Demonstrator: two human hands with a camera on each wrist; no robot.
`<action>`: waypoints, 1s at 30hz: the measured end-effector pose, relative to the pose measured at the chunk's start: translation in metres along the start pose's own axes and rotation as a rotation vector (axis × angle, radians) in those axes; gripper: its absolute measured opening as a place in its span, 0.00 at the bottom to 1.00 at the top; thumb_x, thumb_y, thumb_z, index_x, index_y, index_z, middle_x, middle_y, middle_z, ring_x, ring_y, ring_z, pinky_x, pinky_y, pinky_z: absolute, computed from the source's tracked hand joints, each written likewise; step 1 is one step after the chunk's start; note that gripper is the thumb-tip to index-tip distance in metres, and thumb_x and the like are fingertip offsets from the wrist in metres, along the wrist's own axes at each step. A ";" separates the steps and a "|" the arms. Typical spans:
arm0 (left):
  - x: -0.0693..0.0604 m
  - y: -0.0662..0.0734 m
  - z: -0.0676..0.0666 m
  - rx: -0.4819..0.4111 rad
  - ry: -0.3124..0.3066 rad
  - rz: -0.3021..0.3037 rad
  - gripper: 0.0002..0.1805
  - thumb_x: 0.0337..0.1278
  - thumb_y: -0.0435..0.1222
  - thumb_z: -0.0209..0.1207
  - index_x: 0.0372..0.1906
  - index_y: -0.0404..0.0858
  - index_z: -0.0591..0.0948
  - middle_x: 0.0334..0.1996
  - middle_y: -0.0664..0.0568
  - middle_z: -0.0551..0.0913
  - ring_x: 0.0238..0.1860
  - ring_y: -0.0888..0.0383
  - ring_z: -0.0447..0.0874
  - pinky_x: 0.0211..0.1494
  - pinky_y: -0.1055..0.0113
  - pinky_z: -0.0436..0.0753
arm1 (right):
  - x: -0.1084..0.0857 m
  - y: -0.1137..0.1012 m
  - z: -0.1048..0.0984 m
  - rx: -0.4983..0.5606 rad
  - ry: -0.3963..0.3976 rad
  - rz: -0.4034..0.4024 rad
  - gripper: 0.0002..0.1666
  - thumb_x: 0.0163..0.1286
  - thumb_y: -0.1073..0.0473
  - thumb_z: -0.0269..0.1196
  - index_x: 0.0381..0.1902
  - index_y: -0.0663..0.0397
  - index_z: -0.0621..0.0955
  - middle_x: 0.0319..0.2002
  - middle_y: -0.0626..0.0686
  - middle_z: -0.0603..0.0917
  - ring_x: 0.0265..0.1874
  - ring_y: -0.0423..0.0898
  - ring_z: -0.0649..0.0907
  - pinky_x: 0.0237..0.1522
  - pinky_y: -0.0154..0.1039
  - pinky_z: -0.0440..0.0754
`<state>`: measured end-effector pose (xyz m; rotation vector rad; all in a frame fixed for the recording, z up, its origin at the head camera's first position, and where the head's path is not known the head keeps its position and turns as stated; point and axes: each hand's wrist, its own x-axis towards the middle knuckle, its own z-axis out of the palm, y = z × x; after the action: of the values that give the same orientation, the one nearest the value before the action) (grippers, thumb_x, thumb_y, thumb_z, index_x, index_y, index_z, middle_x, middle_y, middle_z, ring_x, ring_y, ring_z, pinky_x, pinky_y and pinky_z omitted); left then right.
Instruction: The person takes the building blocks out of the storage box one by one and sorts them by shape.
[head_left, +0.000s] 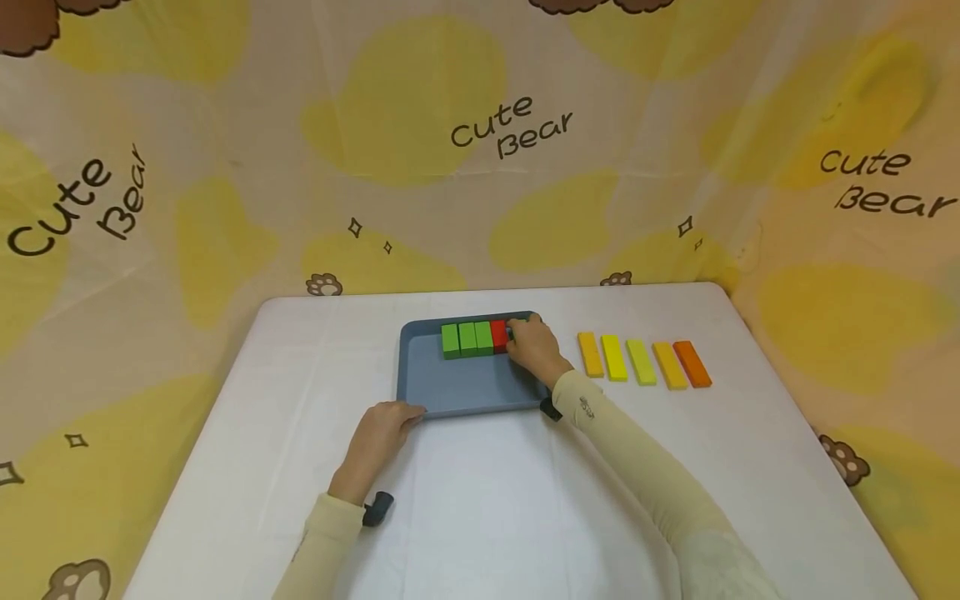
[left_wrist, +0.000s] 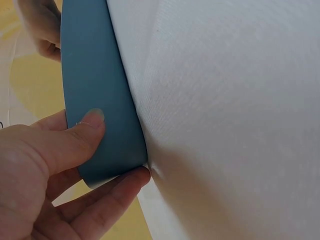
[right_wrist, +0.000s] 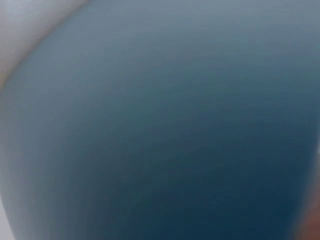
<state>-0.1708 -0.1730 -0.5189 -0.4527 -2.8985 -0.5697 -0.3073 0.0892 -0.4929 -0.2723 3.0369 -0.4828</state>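
Note:
A blue-grey tray (head_left: pixel 472 387) lies on the white table. Along its far side stands a row of three green blocks (head_left: pixel 467 337) with a red block (head_left: pixel 498 335) at the right end. My left hand (head_left: pixel 381 433) holds the tray's near left corner; in the left wrist view the thumb (left_wrist: pixel 90 132) presses the tray's outer wall (left_wrist: pixel 95 65) and the fingers reach round the corner. My right hand (head_left: pixel 536 346) is over the tray's far right part, its fingertips against the red block. Whatever is between those fingers is hidden. The right wrist view shows mostly blurred tray surface (right_wrist: pixel 150 125).
Right of the tray, several flat blocks lie in a row on the table: an orange-yellow block (head_left: pixel 590 355), a yellow block (head_left: pixel 614 358), a lime block (head_left: pixel 641 362), another orange-yellow block (head_left: pixel 670 366) and an orange block (head_left: pixel 692 364). A patterned curtain (head_left: pixel 420 125) surrounds the table.

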 end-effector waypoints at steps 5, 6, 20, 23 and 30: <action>0.001 0.000 -0.001 0.004 -0.008 -0.004 0.09 0.54 0.29 0.67 0.40 0.39 0.89 0.38 0.45 0.90 0.40 0.47 0.89 0.44 0.57 0.88 | 0.001 0.002 -0.001 -0.004 0.022 -0.020 0.21 0.66 0.62 0.61 0.57 0.57 0.82 0.52 0.66 0.81 0.46 0.60 0.84 0.48 0.51 0.86; 0.001 0.000 -0.001 0.003 -0.007 -0.004 0.09 0.54 0.29 0.67 0.40 0.39 0.89 0.38 0.45 0.90 0.40 0.47 0.89 0.44 0.57 0.88 | 0.001 0.002 0.000 -0.006 0.024 -0.023 0.20 0.67 0.62 0.61 0.57 0.57 0.82 0.52 0.66 0.82 0.45 0.60 0.84 0.47 0.51 0.86; -0.003 0.001 0.002 -0.014 -0.015 -0.012 0.09 0.53 0.29 0.67 0.40 0.38 0.89 0.38 0.45 0.90 0.40 0.47 0.89 0.44 0.57 0.88 | -0.004 0.005 0.001 0.011 0.028 -0.023 0.19 0.64 0.64 0.64 0.54 0.57 0.83 0.50 0.63 0.83 0.40 0.53 0.82 0.42 0.46 0.86; -0.004 0.001 0.002 -0.017 -0.011 -0.003 0.09 0.53 0.29 0.67 0.40 0.38 0.89 0.37 0.45 0.90 0.39 0.48 0.89 0.43 0.57 0.88 | -0.006 0.005 -0.004 0.019 0.037 -0.023 0.20 0.63 0.64 0.64 0.54 0.56 0.83 0.49 0.63 0.83 0.40 0.54 0.82 0.41 0.47 0.86; -0.002 0.002 -0.001 -0.015 -0.008 -0.023 0.09 0.54 0.29 0.67 0.41 0.39 0.89 0.38 0.45 0.90 0.40 0.48 0.89 0.44 0.57 0.88 | -0.020 0.011 -0.027 0.111 0.064 -0.027 0.20 0.64 0.61 0.64 0.55 0.54 0.83 0.54 0.65 0.80 0.47 0.58 0.82 0.49 0.52 0.85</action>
<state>-0.1682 -0.1725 -0.5174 -0.4250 -2.9127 -0.5949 -0.2921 0.1116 -0.4700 -0.2986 3.0568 -0.6725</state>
